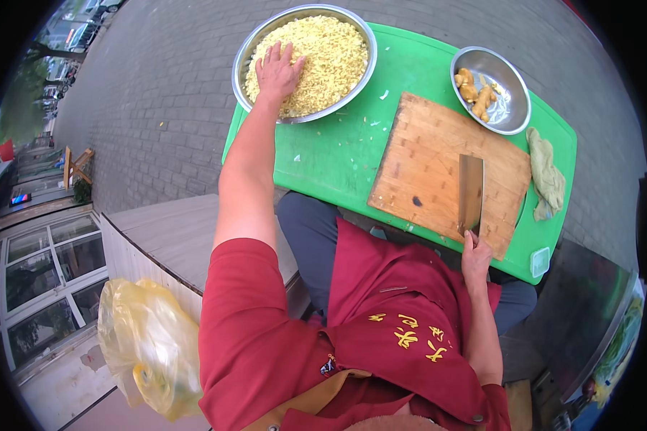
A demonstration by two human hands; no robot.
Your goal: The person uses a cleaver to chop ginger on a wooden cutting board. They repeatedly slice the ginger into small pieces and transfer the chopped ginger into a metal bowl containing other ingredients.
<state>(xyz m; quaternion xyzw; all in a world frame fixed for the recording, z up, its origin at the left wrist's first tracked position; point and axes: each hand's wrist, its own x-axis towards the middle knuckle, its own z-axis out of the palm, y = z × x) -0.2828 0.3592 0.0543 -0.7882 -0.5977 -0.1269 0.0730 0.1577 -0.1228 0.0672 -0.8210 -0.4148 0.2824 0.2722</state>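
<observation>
My left hand [279,73] rests with spread fingers on a heap of finely chopped pale-yellow food [329,59], perhaps ginger. The heap nearly fills a large round metal basin [372,51] at the table's far left. In my right hand [475,255] is the handle end of a cleaver [470,188]. Its broad blade lies over a wooden cutting board [426,156], which looks bare apart from a dark spot. Beyond the board, a smaller metal bowl [513,89] holds ginger pieces [484,102].
The green table [323,161] bears white scraps [384,95]. A crumpled greenish cloth [545,172] lies right of the board, above a small clear plastic lid or box [539,262] at the corner. A yellowish plastic bag [148,345] is at my left, near a windowed cabinet [59,291].
</observation>
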